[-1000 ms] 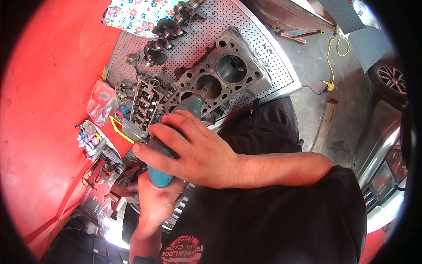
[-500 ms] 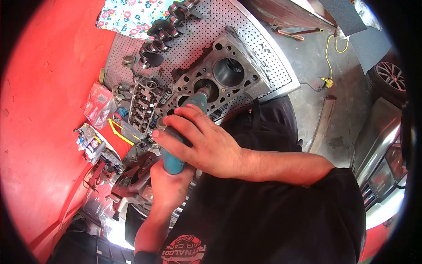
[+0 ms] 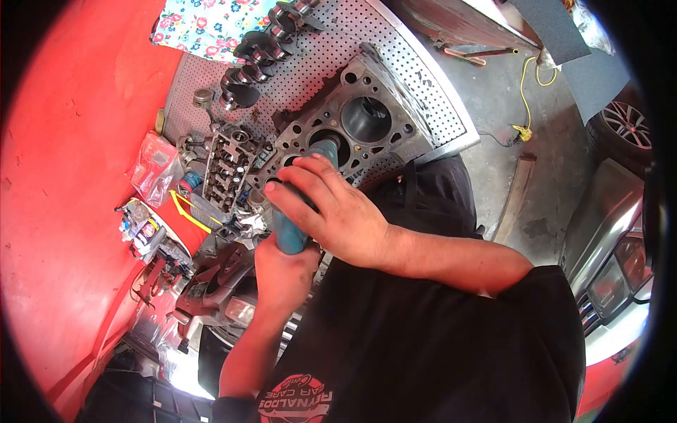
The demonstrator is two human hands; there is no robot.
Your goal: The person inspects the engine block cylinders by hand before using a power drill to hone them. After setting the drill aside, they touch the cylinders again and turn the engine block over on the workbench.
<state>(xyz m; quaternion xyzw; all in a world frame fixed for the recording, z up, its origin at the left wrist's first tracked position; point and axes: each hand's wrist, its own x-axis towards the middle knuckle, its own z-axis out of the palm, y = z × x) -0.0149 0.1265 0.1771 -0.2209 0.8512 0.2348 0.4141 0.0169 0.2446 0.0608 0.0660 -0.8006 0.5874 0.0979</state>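
A teal power drill (image 3: 290, 229) points its front end into a cylinder bore of a grey engine block (image 3: 386, 141). Whatever the drill carries at its tip is mostly hidden inside the bore. My left hand (image 3: 283, 273) is closed around the drill's rear end or handle, which its fingers cover. Across the drill's body lies my right hand (image 3: 342, 218), its fingers curled over the casing. A neighbouring open bore (image 3: 367, 118) shows beside the one with the drill. Left of the block sits a cylinder head (image 3: 227, 169) with its valve gear exposed.
A crankshaft (image 3: 261, 53) and a piston (image 3: 203, 97) rest on the perforated metal table (image 3: 441, 95), near a floral cloth (image 3: 201, 28). Bottles (image 3: 144, 233) and plastic packaging (image 3: 155, 166) are at left. A yellow cord (image 3: 525, 92) lies on the floor; vehicles stand around.
The drill's rear end and both hands have shifted up and slightly right in view, toward the block. The drill's front appears deeper in the bore. The block has stayed put.
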